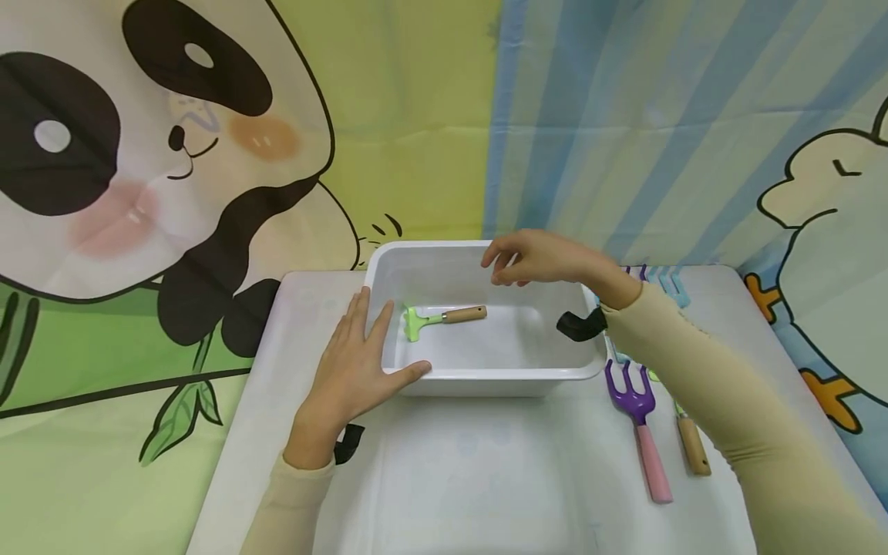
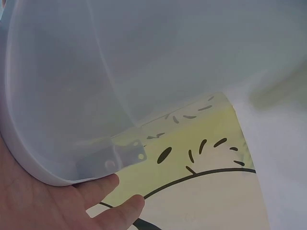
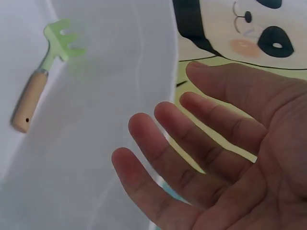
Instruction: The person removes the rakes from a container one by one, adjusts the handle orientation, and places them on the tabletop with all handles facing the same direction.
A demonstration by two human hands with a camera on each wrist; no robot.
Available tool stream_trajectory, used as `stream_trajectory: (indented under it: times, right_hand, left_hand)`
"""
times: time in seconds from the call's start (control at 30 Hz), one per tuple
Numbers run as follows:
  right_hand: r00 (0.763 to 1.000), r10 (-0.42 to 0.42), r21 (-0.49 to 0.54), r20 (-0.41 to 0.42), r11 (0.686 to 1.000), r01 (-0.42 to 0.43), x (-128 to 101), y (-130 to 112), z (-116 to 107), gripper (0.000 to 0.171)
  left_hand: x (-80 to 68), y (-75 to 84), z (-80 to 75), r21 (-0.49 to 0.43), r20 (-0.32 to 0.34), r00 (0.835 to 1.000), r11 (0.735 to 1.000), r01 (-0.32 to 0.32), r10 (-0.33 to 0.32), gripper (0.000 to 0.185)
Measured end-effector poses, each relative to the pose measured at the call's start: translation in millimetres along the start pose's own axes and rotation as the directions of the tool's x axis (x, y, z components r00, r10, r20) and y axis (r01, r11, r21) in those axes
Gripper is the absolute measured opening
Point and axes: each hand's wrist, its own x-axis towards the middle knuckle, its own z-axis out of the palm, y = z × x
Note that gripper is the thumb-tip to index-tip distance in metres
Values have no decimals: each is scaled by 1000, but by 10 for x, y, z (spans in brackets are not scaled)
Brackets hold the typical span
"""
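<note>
The green rake (image 1: 440, 317) lies in the white tub (image 1: 486, 378), between your flat left hand (image 1: 354, 362) at 9 o'clock and your relaxed, empty right hand (image 1: 537, 258) at 1 o'clock.

The left hand (image 1: 350, 366) lies flat at the near left, fingers straight and spread, while the right hand (image 1: 537, 258) hovers farther right, palm down, fingers loosely extended and empty.

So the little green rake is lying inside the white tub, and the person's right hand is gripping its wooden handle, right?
Not quite. The green rake does lie inside the white tub, but the right hand is not gripping it. The head view shows that hand above the tub, apart from the rake, and the right wrist view shows its fingers relaxed and holding nothing.
</note>
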Motion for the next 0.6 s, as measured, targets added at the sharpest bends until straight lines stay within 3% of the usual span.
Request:
stream_trajectory:
  times: [0.27,0.37,0.5,0.6]
  right_hand:
    - [997,-78,149,9,986,76,585,263,242,28]
    - [995,-101,106,27,990,98,736,350,327,27]
    - [985,-145,-26,88,989,148,910,458,451,30]
    - [984,-127,-104,127,985,140,1003,539,547,34]
  left_hand:
    - [-2,-8,3,0,-13,1000,1000,-12,12,112]
    - [3,-7,1,3,-17,1000,1000,-13,13,112]
    - [12,-9,0,14,-20,1000,1000,-14,14,113]
    - [9,-10,0,20,-25,1000,1000,-18,18,113]
